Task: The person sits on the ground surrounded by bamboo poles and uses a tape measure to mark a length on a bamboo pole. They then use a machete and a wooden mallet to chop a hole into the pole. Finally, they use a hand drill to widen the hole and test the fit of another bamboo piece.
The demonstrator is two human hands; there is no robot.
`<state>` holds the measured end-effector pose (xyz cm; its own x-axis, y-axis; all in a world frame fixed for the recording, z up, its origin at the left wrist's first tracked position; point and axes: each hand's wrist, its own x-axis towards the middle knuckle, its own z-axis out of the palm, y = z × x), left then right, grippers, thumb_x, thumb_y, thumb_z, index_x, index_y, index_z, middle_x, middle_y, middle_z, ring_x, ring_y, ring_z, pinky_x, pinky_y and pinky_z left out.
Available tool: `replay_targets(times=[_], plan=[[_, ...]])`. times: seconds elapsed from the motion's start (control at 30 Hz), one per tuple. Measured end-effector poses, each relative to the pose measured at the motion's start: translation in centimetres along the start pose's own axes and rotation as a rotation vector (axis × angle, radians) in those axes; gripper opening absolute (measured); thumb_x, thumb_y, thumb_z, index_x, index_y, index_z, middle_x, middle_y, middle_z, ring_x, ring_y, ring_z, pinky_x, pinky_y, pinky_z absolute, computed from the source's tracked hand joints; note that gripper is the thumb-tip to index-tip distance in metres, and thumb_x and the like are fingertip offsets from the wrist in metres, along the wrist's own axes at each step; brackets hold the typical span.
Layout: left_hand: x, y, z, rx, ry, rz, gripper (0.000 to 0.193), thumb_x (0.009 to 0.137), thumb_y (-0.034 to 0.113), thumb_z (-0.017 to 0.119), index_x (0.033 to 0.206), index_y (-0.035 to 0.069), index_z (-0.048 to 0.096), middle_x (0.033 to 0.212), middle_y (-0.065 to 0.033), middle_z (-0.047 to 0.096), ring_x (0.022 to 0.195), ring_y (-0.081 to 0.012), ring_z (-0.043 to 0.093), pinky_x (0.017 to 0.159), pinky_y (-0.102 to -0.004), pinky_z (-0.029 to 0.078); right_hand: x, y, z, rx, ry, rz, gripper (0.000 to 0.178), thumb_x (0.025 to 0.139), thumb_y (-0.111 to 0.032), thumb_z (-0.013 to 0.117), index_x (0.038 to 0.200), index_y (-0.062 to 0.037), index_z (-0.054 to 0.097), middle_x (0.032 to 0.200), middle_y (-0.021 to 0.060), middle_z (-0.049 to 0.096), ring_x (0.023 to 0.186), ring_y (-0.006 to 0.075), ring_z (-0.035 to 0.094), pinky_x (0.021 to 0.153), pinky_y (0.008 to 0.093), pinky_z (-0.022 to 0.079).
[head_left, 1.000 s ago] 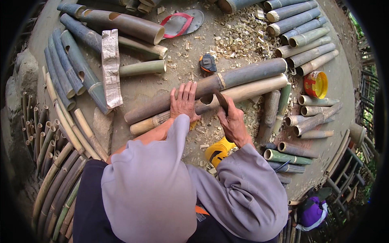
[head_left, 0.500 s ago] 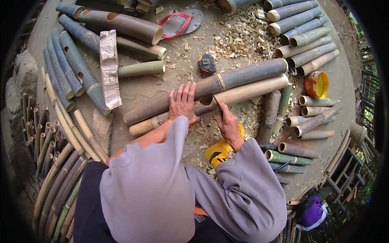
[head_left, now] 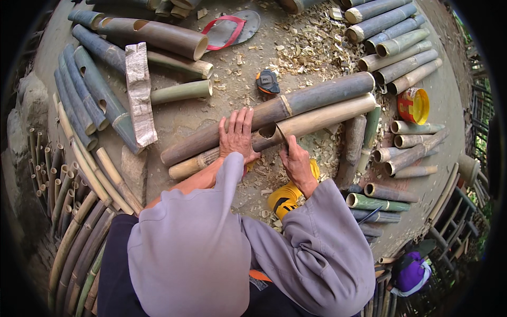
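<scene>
Two long bamboo poles lie side by side on the ground in front of me, a dark one point(head_left: 317, 97) behind and a paler one point(head_left: 327, 117) nearer. The paler pole has an oval hole point(head_left: 266, 131) cut in its upper side. My left hand point(head_left: 236, 134) grips this pole just left of the hole, with its fingers stretched over onto the dark pole. My right hand point(head_left: 299, 166) is closed around a knife, its handle hidden in the fist. The dark knife blade point(head_left: 281, 135) slants up to the hole's right edge.
A tape measure point(head_left: 268, 82) and a flip-flop point(head_left: 232, 30) lie beyond the poles, near scattered bamboo chips point(head_left: 311, 50). A rough wooden block point(head_left: 139, 95) is at left. Cut bamboo lengths point(head_left: 396, 58) and a red-yellow tub point(head_left: 413, 105) stand right. A yellow boot point(head_left: 287, 198) shows below my right hand.
The whole view has shifted slightly. My left hand stays on the pole, and my right hand keeps the knife at the hole's right edge.
</scene>
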<state>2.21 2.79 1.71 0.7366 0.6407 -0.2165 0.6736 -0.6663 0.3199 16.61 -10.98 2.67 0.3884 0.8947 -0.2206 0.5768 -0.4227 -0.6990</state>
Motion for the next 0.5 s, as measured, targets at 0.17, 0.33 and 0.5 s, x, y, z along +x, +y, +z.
replay_targets(times=[0.17, 0.33, 0.5], plan=[[0.4, -0.6, 0.1, 0.004, 0.026, 0.02, 0.135, 0.037, 0.043, 0.09, 0.145, 0.007, 0.017, 0.143, -0.0098, 0.03, 0.135, -0.0281, 0.027, 0.111, -0.0492, 0.019, 0.4, -1.4, -0.6, 0.015, -0.09, 0.158, 0.024, 0.082, -0.008, 0.058, 0.098, -0.0046, 0.041, 0.081, 0.0259, 0.06, 0.078, 0.0461, 0.059, 0.064, 0.0538, 0.045], [1.2, 0.9, -0.7, 0.051, -0.087, 0.015, 0.135, 0.041, 0.047, 0.09, 0.147, 0.008, 0.015, 0.145, -0.0108, 0.027, 0.138, -0.0301, 0.023, 0.111, -0.0515, 0.018, -3.5, -1.1, -3.6, 0.094, 0.127, 0.206, 0.024, 0.083, -0.009, 0.057, 0.102, -0.0046, 0.042, 0.079, 0.0249, 0.06, 0.075, 0.0452, 0.059, 0.065, 0.0516, 0.046], [1.2, 0.3, -1.5, 0.043, 0.085, 0.078, 0.124, 0.05, 0.043, 0.088, 0.146, 0.005, 0.019, 0.141, -0.0183, 0.035, 0.131, -0.0352, 0.035, 0.108, -0.0489, 0.027, -10.8, 0.4, -5.3, 0.011, 0.713, 0.427, 0.037, 0.08, -0.003, 0.058, 0.116, -0.0061, 0.049, 0.076, 0.0175, 0.056, 0.052, 0.0312, 0.05, 0.051, 0.0346, 0.041]])
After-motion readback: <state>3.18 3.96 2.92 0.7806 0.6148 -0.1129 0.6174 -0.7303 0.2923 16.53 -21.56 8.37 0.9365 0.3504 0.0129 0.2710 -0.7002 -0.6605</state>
